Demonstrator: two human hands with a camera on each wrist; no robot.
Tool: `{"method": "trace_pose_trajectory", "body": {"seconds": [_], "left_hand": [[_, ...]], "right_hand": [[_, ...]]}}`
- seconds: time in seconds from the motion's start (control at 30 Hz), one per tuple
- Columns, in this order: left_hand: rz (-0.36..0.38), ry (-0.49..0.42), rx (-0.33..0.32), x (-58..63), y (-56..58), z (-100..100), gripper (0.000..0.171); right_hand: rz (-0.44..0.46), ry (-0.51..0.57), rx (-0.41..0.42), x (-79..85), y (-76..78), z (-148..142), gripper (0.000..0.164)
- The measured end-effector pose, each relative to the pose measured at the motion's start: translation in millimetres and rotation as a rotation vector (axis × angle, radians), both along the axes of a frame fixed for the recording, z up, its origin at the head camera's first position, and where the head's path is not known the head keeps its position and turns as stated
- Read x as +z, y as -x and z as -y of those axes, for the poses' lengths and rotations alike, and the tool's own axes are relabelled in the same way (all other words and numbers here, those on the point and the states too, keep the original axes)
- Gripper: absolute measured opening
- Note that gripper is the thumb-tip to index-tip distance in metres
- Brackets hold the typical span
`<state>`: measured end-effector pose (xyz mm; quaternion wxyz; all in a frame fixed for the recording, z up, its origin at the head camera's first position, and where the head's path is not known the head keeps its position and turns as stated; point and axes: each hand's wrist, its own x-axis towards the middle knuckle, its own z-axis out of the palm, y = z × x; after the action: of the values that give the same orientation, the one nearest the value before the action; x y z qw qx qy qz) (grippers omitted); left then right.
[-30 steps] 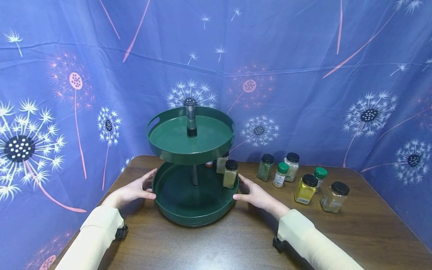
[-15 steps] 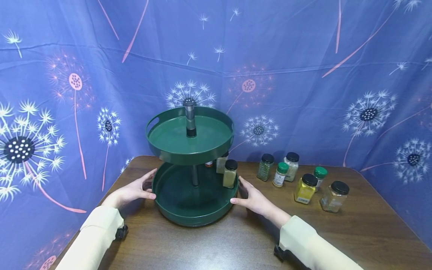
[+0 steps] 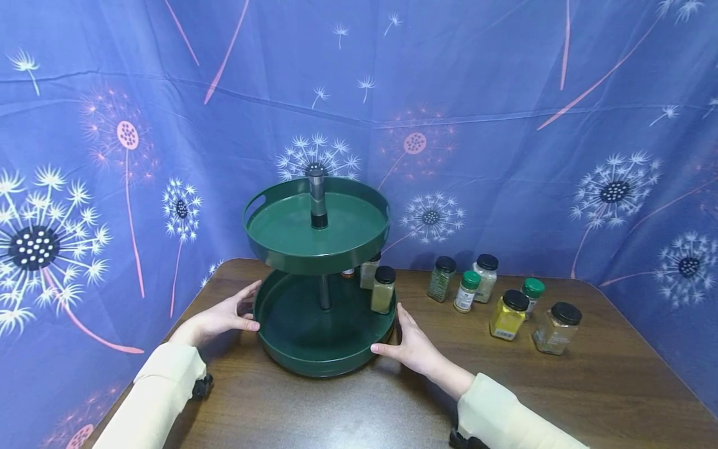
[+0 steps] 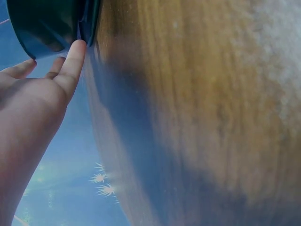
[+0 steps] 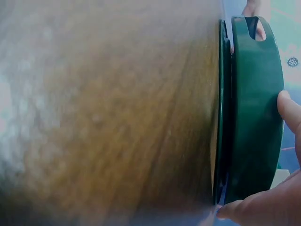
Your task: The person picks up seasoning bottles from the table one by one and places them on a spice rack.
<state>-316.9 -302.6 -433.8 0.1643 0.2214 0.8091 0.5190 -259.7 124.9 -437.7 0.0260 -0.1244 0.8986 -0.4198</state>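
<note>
A dark green two-tier round spice turntable (image 3: 325,366) stands on the wooden table, its upper tray (image 3: 303,262) bare around a central post. On the lower tray's right side is a black-lidded jar (image 3: 383,296) of greenish powder. Another jar (image 3: 368,274) and a small bottle (image 3: 348,273) sit behind it, partly hidden. My left hand (image 3: 219,319) rests against the lower tray's left side, with extended fingers touching it in the left wrist view. My right hand (image 3: 415,347) lies along the right side, thumb and fingers spread; its thumb touches the green wall in the right wrist view.
Several spice jars stand on the table to the right, including a yellow one (image 3: 507,316), a green-capped one (image 3: 466,293) and a black-lidded one (image 3: 556,330) farthest right. A blue dandelion-print cloth (image 3: 493,156) hangs behind the table (image 3: 617,368).
My right hand has slid along the lower tray's rim toward the front, its thumb now nearer the middle. The left hand, turntable and jars look unmoved.
</note>
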Motion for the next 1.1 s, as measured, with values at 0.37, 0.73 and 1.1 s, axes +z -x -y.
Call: {"method": "trace_pose_trajectory", "body": {"seconds": [0.37,0.73,1.1], "left_hand": [[-0.031,-0.003,-0.014,-2.1,0.7,1.9,0.103],[-0.004,-0.012,-0.008,-0.8,-0.5,0.0,0.104],[0.006,-0.032,-0.02,-1.8,0.1,0.2,0.106]], "right_hand": [[-0.022,-0.018,0.053,-2.0,7.7,-6.7,0.111],[0.022,-0.032,0.141,-0.3,27.7,-21.1,0.109],[0.065,-0.046,0.256,3.1,48.1,-33.8,0.107]]}}
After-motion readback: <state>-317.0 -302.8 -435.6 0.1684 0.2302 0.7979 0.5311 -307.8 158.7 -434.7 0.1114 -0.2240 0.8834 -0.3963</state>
